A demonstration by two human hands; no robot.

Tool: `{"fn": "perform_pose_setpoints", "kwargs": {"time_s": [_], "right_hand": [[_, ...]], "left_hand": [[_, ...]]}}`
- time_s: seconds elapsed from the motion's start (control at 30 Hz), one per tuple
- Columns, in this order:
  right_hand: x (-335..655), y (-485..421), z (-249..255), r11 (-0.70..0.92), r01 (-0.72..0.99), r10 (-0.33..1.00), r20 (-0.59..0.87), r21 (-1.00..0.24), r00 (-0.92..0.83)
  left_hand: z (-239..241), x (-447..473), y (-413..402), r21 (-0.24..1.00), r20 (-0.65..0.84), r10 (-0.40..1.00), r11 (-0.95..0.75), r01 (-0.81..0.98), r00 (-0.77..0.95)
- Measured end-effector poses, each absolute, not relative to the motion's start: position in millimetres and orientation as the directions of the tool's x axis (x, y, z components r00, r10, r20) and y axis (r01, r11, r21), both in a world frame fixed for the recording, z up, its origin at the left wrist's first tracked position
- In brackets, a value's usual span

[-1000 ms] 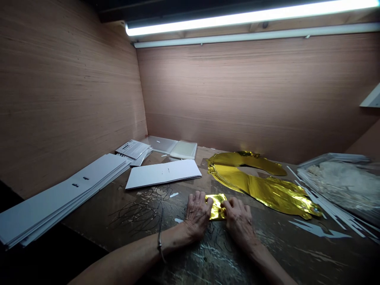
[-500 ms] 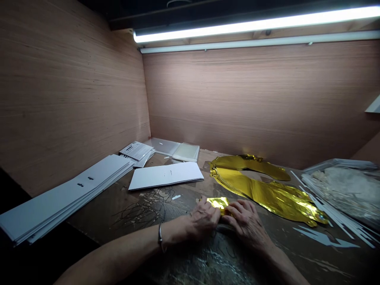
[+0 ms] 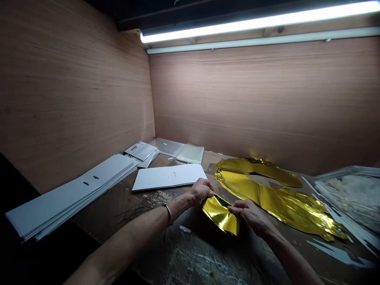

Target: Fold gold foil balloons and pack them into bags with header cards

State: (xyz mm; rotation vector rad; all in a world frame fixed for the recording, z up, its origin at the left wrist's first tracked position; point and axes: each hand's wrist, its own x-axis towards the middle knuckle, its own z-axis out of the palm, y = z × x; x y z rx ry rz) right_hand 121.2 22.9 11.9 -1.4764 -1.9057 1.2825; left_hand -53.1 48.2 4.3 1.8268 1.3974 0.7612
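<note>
A piece of shiny gold foil point(image 3: 221, 215), partly folded and creased, is stretched between my two hands above the worktable. My left hand point(image 3: 202, 190) is closed on its upper left corner. Thumb and fingers of my right hand point(image 3: 245, 209) pinch its right edge. Just beyond my hands lie the larger gold foil balloons point(image 3: 258, 186), flat and curved, several layers together. A white folded card point(image 3: 170, 176) rests behind my left hand, with two small marks in its middle.
White card strips point(image 3: 80, 194) are stacked at the left. Printed cards point(image 3: 141, 150) and clear plastic sleeves point(image 3: 190, 153) lie by the back corner. At the right are a plastic bag point(image 3: 353, 190), white sticks point(image 3: 350, 227) and pale scraps point(image 3: 338, 253). Thin dark threads point(image 3: 139, 209) lie near my left forearm.
My hands have moved apart and the small gold foil, bunched low between them before, is now lifted and spread wider. My left hand has gone up towards the white card. The view has shifted slightly.
</note>
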Motion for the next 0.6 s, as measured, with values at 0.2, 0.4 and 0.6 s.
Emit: {"fn": "perform_pose_setpoints", "kwargs": {"time_s": [0.2, 0.4, 0.6], "right_hand": [[122.0, 22.9, 1.2, 0.024, 0.524, 0.911, -0.198, -0.851, -0.363], [127.9, 21.2, -4.6, 0.044, 0.462, 0.919, -0.145, -0.886, -0.365], [126.9, 20.3, -8.2, 0.040, 0.440, 0.918, -0.140, -0.897, -0.370]], "left_hand": [[9.3, -89.5, 38.7, 0.656, 0.151, 0.961, -0.273, 0.704, 0.232], [10.7, -189.1, 35.9, 0.175, 0.039, 0.977, -0.214, 0.961, 0.210], [2.6, -218.6, 33.6, 0.012, -0.032, 0.970, -0.239, 0.971, 0.239]]}}
